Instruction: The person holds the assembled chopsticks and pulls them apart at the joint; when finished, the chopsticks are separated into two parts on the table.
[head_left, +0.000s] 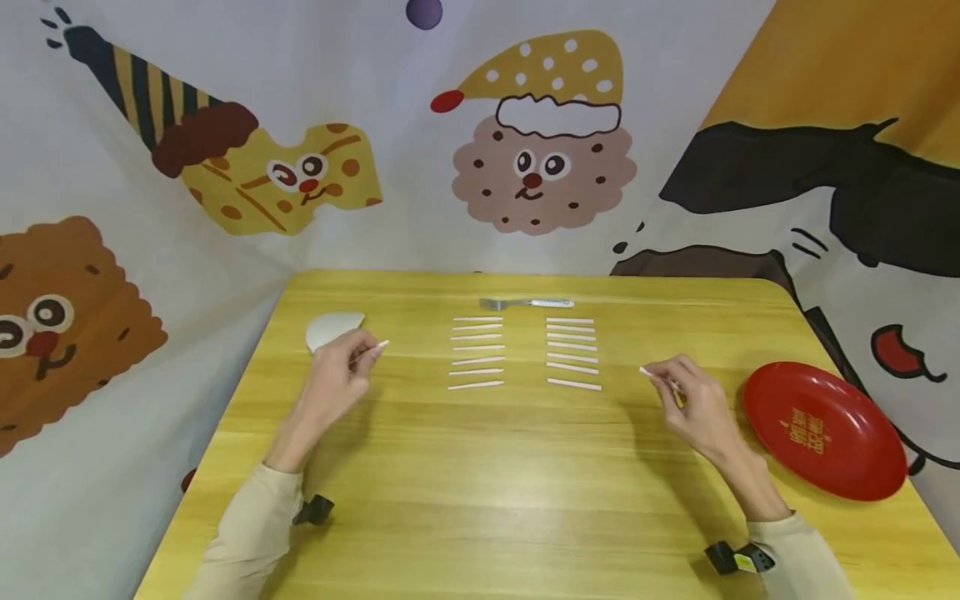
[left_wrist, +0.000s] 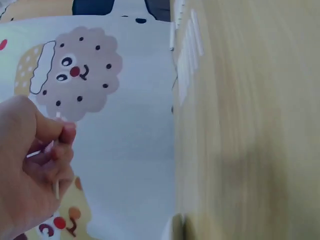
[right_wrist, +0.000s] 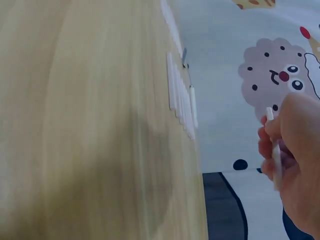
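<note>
Above the left side of the table, my left hand (head_left: 336, 377) pinches a thin white stick (left_wrist: 56, 189) between thumb and fingers. A similar white stick (right_wrist: 276, 167) is pinched by my right hand (head_left: 697, 408), raised over the right side of the table. Between the hands, white sticks lie in two columns, several in the left column (head_left: 477, 348) and several in the right column (head_left: 572, 346). They lie roughly parallel, with small gaps. Neither hand touches the columns. What the sticks are made of cannot be told.
A fork (head_left: 551, 302) with a white handle lies behind the columns. Partly hidden behind my left hand is a flat white rounded piece (head_left: 330, 325) with a straight edge. At the right stands a red oval plate (head_left: 855, 442) with gold characters. A patterned cloth (head_left: 412, 217) hangs behind the wooden table (head_left: 480, 500).
</note>
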